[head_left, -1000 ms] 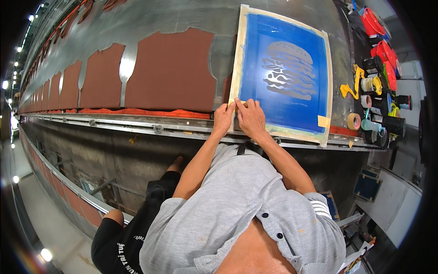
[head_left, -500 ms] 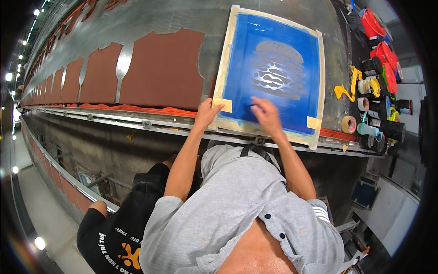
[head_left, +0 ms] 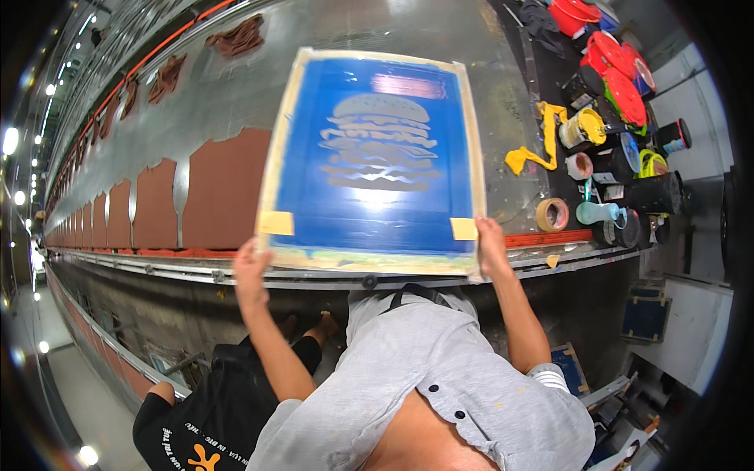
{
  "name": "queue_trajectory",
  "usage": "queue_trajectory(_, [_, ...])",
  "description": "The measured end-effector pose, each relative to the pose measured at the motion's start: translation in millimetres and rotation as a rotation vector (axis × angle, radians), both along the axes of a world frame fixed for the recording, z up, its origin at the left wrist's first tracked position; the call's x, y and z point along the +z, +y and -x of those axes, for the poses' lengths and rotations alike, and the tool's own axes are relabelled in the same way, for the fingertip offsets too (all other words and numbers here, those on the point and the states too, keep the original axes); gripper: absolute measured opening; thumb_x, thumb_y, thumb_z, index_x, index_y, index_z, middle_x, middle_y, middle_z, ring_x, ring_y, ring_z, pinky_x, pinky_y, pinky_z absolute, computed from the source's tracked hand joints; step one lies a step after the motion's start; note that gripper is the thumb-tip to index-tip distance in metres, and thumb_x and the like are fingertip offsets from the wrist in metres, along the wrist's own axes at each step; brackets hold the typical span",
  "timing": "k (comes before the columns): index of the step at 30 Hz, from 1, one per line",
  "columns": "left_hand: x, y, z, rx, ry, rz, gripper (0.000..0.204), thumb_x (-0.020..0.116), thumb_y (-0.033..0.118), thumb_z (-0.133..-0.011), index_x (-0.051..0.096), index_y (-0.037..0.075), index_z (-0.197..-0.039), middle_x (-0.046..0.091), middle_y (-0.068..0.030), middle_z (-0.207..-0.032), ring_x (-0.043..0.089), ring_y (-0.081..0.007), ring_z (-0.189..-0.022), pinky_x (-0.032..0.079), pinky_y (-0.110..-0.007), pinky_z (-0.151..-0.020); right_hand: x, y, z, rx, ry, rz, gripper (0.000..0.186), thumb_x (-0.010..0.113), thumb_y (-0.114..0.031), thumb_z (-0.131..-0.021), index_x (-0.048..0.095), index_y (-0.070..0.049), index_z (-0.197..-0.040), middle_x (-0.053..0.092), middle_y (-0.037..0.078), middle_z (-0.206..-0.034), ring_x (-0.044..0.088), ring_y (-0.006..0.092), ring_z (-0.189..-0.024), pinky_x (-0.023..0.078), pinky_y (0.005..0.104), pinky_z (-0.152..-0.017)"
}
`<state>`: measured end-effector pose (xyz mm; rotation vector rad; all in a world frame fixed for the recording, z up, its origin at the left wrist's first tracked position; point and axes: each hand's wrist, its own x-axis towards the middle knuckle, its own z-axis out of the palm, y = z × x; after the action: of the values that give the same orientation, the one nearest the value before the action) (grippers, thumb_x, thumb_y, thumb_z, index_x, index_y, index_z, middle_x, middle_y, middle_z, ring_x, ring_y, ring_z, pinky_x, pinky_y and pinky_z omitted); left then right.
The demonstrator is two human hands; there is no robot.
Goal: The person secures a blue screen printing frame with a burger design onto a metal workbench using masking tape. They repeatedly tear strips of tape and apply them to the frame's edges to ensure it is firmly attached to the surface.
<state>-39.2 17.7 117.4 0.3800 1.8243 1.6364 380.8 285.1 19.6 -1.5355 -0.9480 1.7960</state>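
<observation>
Both hands grip the near edge of a printing screen [head_left: 369, 157], one at each lower corner: the left hand [head_left: 250, 271] is closed on the left corner, the right hand [head_left: 491, 247] on the right corner beside a yellow tape patch [head_left: 463, 228].

Seen from the head camera, the screen is held over the long metal table [head_left: 236, 86], next to a row of brown cloth pieces [head_left: 224, 188]. Its pale frame looks stiff and fairly light for its width, while the blue mesh with the burger stencil seems taut and easily damaged, so the frame edges are probably the safe places to hold. Paint tubs [head_left: 620, 86] and a tape roll [head_left: 552, 213] sit to the right.
</observation>
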Motion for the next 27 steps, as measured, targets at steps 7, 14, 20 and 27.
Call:
queue_trajectory(7, [170, 141, -46, 0.345, 0.496, -0.553, 0.039, 0.065, -0.004, -0.091, 0.053, -0.008, -0.128, 0.060, -0.0141, -0.125, 0.059, -0.0215, -0.112, 0.047, -0.034, -0.099, 25, -17, 58, 0.271, 0.171, 0.161, 0.036, 0.050, -0.034, -0.104, 0.060, -0.003, -0.118, 0.065, 0.004, -0.099, 0.061, 0.0146, -0.092, 0.052, 0.0321, -0.079])
queue_trajectory(14, [286, 223, -90, -0.070, 0.770, -0.666, 0.038, 0.077, -0.001, -0.081, 0.063, -0.005, -0.115, 0.069, -0.0073, -0.098, 0.066, -0.0129, -0.089, 0.053, -0.026, -0.082, 149, 93, 35, 0.162, -0.337, -0.970, 0.069, 0.077, -0.021, -0.083, 0.046, 0.004, -0.140, 0.047, 0.024, -0.144, 0.044, 0.0343, -0.135, 0.035, 0.0414, -0.113])
queue_trajectory(20, [294, 242, -123, -0.397, 0.669, -1.005, 0.077, 0.077, -0.010, -0.076, 0.041, -0.006, -0.144, 0.063, -0.0145, -0.123, 0.063, -0.0218, -0.114, 0.051, -0.032, -0.098, 276, 183, -25, -0.189, -0.853, -1.754, 0.110, 0.088, -0.039, -0.070, 0.026, -0.005, -0.155, 0.028, 0.021, -0.159, 0.017, 0.0383, -0.150, 0.024, 0.0497, -0.118])
queue_trajectory(27, [262, 256, -89, -0.081, 0.918, -0.970, 0.074, 0.082, 0.003, -0.078, 0.044, -0.006, -0.141, 0.055, -0.0188, -0.137, 0.050, -0.0282, -0.131, 0.034, -0.044, -0.116, 212, 155, -36, 0.191, -0.288, -1.365, 0.026, 0.084, -0.007, -0.077, 0.070, -0.001, -0.097, 0.071, 0.007, -0.087, 0.067, 0.0149, -0.080, 0.053, 0.0294, -0.075])
